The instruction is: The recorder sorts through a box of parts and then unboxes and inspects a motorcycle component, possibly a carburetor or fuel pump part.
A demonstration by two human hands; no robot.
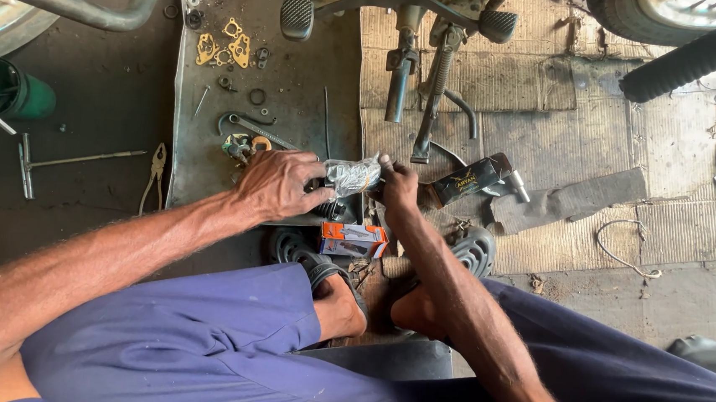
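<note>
Clear plastic packet [351,175] | left hand [279,185] grips it | right hand [398,189] pinches end | contents unclear

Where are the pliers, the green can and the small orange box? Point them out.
pliers [155,177]: head view, on the handles.
green can [13,93]: head view, on its side wall.
small orange box [353,240]: head view, on its top face.

Open mat [573,241] rightward; leftward, cluttered tray [200,173], pliers [155,177].

A motorcycle repair workshop: pliers [155,177], a T-wrench [58,161] and gaskets [222,47] strewn beneath a motorcycle [405,3].
</note>
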